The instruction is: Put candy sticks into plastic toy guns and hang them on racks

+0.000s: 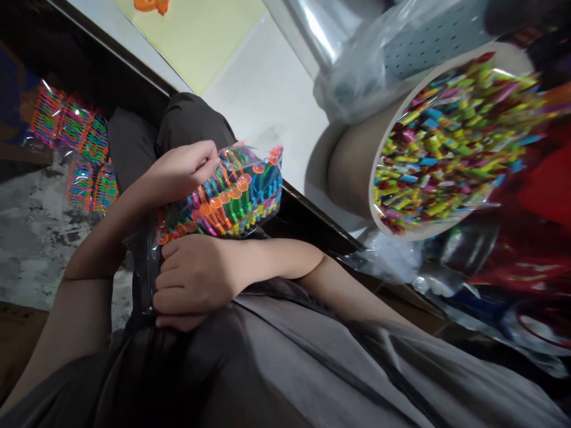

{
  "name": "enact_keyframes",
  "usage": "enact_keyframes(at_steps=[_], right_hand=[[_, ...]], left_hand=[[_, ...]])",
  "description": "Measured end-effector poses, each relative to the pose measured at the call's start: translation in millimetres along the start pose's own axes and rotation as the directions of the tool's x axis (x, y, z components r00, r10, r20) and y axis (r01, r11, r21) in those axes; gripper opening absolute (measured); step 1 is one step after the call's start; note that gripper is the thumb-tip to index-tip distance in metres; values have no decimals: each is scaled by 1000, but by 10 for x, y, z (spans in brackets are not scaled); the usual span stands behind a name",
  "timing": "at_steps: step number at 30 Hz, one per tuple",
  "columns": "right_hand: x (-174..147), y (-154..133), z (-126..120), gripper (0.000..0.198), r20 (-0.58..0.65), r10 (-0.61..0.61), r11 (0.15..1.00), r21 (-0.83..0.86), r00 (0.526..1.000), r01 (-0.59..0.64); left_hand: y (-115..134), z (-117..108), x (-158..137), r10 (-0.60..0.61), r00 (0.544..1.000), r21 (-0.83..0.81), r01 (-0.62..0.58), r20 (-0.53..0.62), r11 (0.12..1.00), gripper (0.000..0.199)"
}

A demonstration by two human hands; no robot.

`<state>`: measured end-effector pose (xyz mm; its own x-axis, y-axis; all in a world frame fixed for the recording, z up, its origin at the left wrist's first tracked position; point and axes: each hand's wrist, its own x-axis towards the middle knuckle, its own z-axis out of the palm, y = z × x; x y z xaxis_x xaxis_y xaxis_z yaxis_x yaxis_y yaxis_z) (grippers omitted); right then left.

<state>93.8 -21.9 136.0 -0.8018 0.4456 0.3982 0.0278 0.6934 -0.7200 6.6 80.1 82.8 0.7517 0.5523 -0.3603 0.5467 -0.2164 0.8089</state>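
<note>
On my lap lies a clear plastic bag [236, 193], filled with rows of small bright plastic pieces, orange, green, blue and pink, with rounded orange ends. My left hand [190, 166] rests along its upper side, fingers curled in against the plastic; the fingertips are hidden. Nearer my body, my right hand [196, 282] is closed in a fist at the bag's loose end, where clear film shows beside the knuckles. What lies inside that fist is covered.
A tilted-looking tub [357, 166] full of colourful small wrapped pieces stands on the white table [263, 83]. A yellow sheet [196, 35] carries an orange piece [151, 5]. Several similar filled bags [74, 122] lie at left. Clear plastic film [357, 77] lies behind the tub.
</note>
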Motion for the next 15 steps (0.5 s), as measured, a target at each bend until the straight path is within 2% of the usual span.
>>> enact_keyframes(at_steps=[2,4,6,7,9,10,12,15], right_hand=[[-117,74,-216,36,-159,5,995,-99,987,-21],[-280,165,-477,34,-317,81,943,-283,945,-175],[-456,244,-697,28,-398,270,784,-438,877,-440],[-539,273,-769,34,-406,380,688,-476,831,-547],[-675,306,-820,37,-368,497,593,-517,786,-618],[-725,312,-804,35,-346,517,583,-527,783,-618],[-793,307,-724,35,-317,470,621,-545,824,-564],[-838,280,-587,37,-320,382,671,-549,867,-498]], left_hand=[[40,-42,-6,29,999,-46,-31,-28,998,21],[90,-100,-13,91,996,-99,-91,-9,991,22],[145,-157,-24,143,989,-124,-139,26,982,21],[172,-180,-32,157,987,-113,-151,45,982,21],[220,-211,-55,164,983,-51,-160,80,986,20],[240,-219,-70,163,981,-15,-162,102,987,20],[265,-224,-104,179,974,33,-185,137,982,21],[272,-231,-171,273,946,39,-284,171,958,24]])
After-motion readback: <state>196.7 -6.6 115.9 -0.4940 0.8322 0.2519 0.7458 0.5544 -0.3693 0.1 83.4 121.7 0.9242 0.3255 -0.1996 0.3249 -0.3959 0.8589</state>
